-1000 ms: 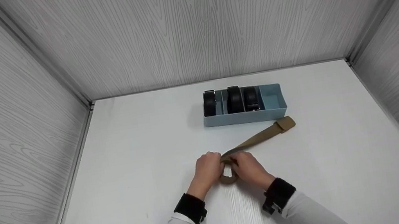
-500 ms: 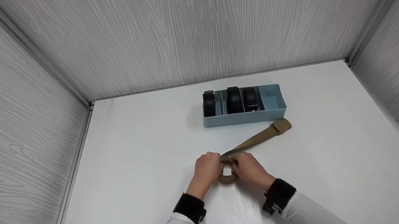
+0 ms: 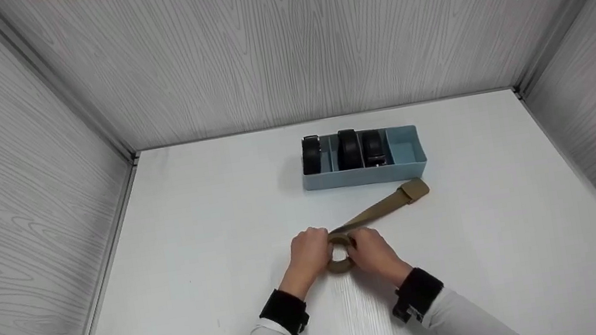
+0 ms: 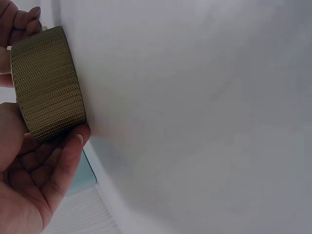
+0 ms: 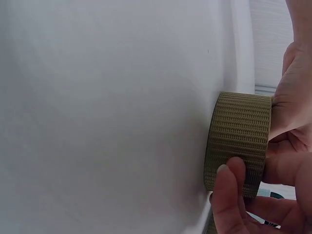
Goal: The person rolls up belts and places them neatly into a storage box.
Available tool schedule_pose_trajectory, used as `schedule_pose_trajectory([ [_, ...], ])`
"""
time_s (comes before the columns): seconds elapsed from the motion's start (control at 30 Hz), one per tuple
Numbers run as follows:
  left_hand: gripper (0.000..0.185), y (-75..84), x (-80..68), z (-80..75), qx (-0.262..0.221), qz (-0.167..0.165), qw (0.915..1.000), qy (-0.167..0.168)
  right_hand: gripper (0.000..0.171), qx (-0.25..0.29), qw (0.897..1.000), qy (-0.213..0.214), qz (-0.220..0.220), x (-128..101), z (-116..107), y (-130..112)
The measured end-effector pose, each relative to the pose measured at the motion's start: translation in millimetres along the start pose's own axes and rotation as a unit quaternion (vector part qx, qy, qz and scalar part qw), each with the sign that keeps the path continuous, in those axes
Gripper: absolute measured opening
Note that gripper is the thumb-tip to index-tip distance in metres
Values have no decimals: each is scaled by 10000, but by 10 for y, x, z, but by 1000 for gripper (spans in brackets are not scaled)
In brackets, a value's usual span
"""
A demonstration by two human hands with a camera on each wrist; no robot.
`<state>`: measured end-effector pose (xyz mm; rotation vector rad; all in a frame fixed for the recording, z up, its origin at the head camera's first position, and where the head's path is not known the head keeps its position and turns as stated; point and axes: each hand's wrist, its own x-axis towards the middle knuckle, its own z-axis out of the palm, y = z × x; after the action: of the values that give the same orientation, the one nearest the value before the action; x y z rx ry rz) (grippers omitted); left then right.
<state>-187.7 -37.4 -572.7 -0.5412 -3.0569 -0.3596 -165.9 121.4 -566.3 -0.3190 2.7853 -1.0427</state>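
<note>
Both hands together at the middle of the white counter (image 3: 204,252), curled round a partly rolled tan webbing belt (image 3: 339,254). Left hand (image 3: 308,253) gripping the coil from its left side, thumb and fingers wrapped on the woven band. Right hand (image 3: 371,251) gripping the same coil from the right, fingertips pressed on the outer turn. Coil standing on edge on the counter between the two hands, hollow centre showing. Unrolled tail of the belt lying flat, running up and to the right — ending in a folded tip (image 3: 415,190) just in front of a blue divided box (image 3: 365,174). Three black rolled belts (image 3: 350,149) upright in the left compartments of the box; rightmost compartment showing only blue floor. Grey wood-grain walls (image 3: 279,40) on three sides. Black wrist bands and pale sleeves at the lower edge.
</note>
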Motion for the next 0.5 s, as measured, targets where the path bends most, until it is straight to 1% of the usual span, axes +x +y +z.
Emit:
schedule_pose_trajectory([
  [0.1, 13, 1, 3, -1, -113, 194, 9997, -38, 11, -182, 9993, -46, -335, 25, -4, 17],
  [0.17, 14, 3, 5, 3, -156, 284, 9995, -52, 13, -264, 9981, 2, -565, 34, 4, 36],
  [0.23, 14, 3, 7, 14, -159, 297, 9994, -31, 16, -228, 9980, 93, -586, 35, 11, 47],
  [0.3, 12, -2, 9, 26, -126, 190, 9997, 38, 15, -76, 9991, 192, -378, 23, 17, 56],
  [0.4, 10, -14, 13, 36, -166, -48, 9998, 115, 8, 181, 9995, 227, 89, -1, 14, 51],
  [0.5, 5, -19, 23, 31, -251, -127, 9996, 59, 9, 229, 9993, 191, 239, -7, 6, 42],
])
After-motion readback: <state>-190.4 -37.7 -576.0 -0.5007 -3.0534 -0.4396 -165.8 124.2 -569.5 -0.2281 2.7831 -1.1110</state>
